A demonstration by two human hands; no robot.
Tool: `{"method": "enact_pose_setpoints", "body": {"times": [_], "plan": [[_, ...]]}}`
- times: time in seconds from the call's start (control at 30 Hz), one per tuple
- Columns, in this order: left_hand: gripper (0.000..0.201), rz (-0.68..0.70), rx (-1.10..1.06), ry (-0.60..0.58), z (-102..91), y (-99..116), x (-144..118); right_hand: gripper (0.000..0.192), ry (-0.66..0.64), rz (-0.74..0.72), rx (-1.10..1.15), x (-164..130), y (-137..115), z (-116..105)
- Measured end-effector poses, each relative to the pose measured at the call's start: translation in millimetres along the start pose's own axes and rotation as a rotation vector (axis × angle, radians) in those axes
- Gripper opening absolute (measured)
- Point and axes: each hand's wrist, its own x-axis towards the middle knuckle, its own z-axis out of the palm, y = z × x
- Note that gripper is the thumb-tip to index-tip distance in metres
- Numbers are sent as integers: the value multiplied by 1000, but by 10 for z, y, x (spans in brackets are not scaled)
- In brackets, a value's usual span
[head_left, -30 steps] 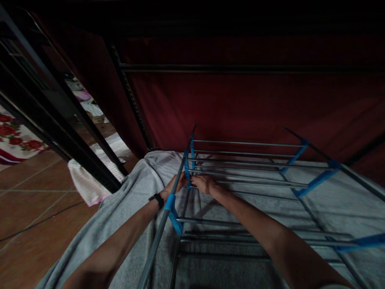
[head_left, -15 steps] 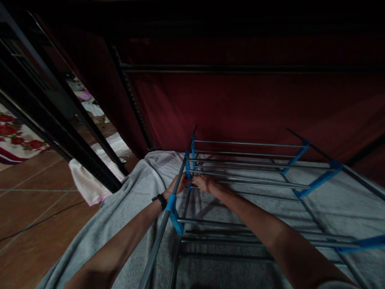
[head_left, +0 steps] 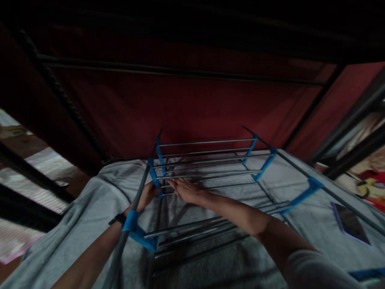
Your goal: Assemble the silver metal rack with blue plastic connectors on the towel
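A rack frame of grey metal tubes (head_left: 210, 142) joined by blue plastic connectors (head_left: 267, 163) stands on a grey blanket. My left hand (head_left: 148, 194), with a dark watch on its wrist, reaches past the left side tube. Its fingers close around the lower end of a blue connector (head_left: 153, 176) on that side. Just right of this connector, my right hand (head_left: 187, 189) curls over a crosswise tube (head_left: 228, 186) near its left end. The undersides of the right fingers are hidden. Nearer to me, another blue connector (head_left: 141, 237) holds more crosswise tubes.
The grey blanket (head_left: 111, 192) spreads under the rack. A phone-like dark slab (head_left: 351, 223) lies on it at the right. Behind hangs a dark red cloth wall (head_left: 192, 108) with a horizontal bar. Dark posts (head_left: 27, 206) stand at the left, with pale striped cloth beyond.
My view has turned right, bringing the dark slab into sight. Both hands stay by the same left connector; the right fingers look a little more spread over the tube.
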Motion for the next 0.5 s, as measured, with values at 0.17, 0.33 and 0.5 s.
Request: {"method": "enact_pose_setpoints", "body": {"times": [0.17,0.33,0.5], "plan": [[44,-67,102,-22,-27,115,-14,36,-10,-59,-3,-998,388,-262],[63,-80,82,-40,21,144,-25,26,152,692,310,-1766,1057,-596],[69,-75,92,-23,57,-21,52,10,397,1166,310,-2254,1661,-1039]]}}
